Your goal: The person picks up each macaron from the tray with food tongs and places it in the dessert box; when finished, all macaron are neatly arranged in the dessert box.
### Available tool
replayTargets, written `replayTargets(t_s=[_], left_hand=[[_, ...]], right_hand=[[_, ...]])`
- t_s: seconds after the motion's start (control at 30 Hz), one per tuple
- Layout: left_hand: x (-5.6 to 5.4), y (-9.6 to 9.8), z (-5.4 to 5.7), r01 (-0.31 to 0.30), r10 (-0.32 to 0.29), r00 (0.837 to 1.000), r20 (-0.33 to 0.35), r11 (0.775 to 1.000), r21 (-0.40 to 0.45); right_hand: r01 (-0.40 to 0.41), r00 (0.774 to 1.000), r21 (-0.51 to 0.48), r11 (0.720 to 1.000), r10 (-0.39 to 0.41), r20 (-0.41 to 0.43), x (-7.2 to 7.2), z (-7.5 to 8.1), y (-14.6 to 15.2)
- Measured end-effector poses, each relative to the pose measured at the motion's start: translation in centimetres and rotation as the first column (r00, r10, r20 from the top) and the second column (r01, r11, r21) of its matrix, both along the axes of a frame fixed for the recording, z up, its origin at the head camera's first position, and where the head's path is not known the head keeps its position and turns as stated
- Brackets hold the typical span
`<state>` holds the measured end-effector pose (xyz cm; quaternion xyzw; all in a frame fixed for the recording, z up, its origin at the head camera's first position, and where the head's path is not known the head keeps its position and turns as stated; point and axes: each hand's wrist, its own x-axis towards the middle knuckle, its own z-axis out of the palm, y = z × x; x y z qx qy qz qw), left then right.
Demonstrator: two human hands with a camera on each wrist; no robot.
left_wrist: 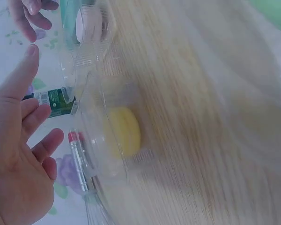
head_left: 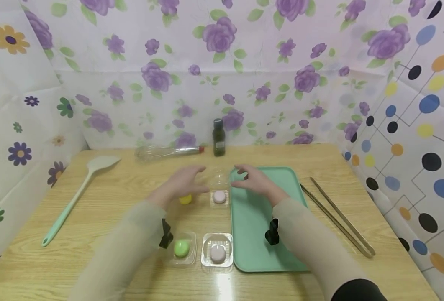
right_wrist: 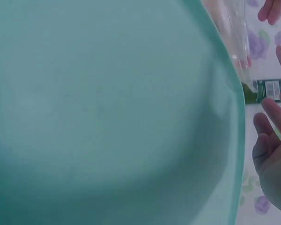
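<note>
My left hand [head_left: 182, 182] is over the table with relaxed, slightly bent fingers and nothing in it. Opposite it, my right hand [head_left: 258, 184] is held over the green tray [head_left: 263, 234], also holding nothing. Between the two hands stands a clear plastic box [head_left: 219, 177] with its lid up and a round pink cake-like piece [head_left: 219, 197] inside. Partly covered by the left hand in the head view, a round yellow piece [left_wrist: 124, 132] sits in another clear box [left_wrist: 96, 159]. Closer to me are two more clear boxes, one with a green piece [head_left: 181, 248], one with a pale pink piece [head_left: 218, 253].
A dark green bottle [head_left: 219, 138] stands at the back by the flowered cloth, with a whisk [head_left: 169, 152] lying left of it. At the far left lies a long-handled turner [head_left: 80, 194]. Metal tongs [head_left: 338, 217] lie right of the tray.
</note>
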<state>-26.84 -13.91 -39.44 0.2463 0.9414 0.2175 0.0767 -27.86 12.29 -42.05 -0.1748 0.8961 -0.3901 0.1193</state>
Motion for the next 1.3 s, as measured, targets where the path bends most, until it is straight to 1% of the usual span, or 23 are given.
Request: replayTargets(t_s=[0.13,0.3,0.5,0.57,0.67,0.77,0.87,0.9,1.03,1.13,1.2,1.3], left_hand=[[-0.8,0.8,-0.4,-0.001,0.001,1.0,-0.006,0.999,-0.048],[-1.4,1.7,-0.8,-0.042,0.045,0.999,0.026,0.994,-0.102],[-1.5,2.6,-1.0,-0.03,0.036,0.999,0.034,0.984,-0.174],[-1.5,2.7,-1.0,-0.037,0.047,0.998,0.044,0.98,-0.197],[-1.4,2.7,-0.8,-0.051,0.066,0.995,0.068,0.976,-0.21],[-1.2,2.6,-0.5,-0.054,0.073,0.993,0.093,0.98,-0.192],[-1.2,2.6,-0.2,-0.052,0.067,0.994,0.089,0.986,-0.16],[-1.3,2.6,-0.1,-0.054,0.066,0.994,0.082,0.988,-0.142],[-1.4,2.6,0.5,-0.094,0.097,0.994,0.053,0.994,-0.064],[-1.5,2.5,0.8,-0.129,0.129,0.991,0.027,0.991,-0.019],[-1.4,2.5,1.0,-0.138,0.138,0.99,0.002,0.99,0.019],[-1.2,2.3,1.3,-0.151,0.153,0.988,-0.025,0.986,0.07]], right_hand=[[0.012,1.0,0.008,1.0,-0.012,0.026,-0.5,0.0,-0.1],[0.015,0.998,0.026,1.0,-0.016,0.054,-1.0,-0.1,-0.5],[0.0,0.996,0.043,0.999,-0.004,0.084,-1.3,-0.3,-0.8],[-0.011,0.996,0.05,0.999,0.007,0.094,-1.3,-0.4,-0.9],[-0.021,0.995,0.061,0.998,0.015,0.1,-1.5,-0.5,-1.1],[-0.026,0.996,0.069,0.997,0.02,0.089,-1.6,-0.6,-1.3],[-0.028,0.998,0.059,0.998,0.024,0.066,-1.6,-0.5,-1.4],[-0.023,0.998,0.05,0.998,0.02,0.061,-1.6,-0.4,-1.4],[0.001,0.999,-0.005,1.0,-0.001,0.049,-1.6,0.0,-1.5],[0.015,0.999,-0.047,0.999,-0.013,0.038,-1.5,0.5,-1.6],[0.023,1.0,-0.062,0.998,-0.022,0.021,-1.3,0.9,-1.7],[0.045,0.999,-0.097,0.994,-0.044,0.017,-0.9,1.6,-2.0]])
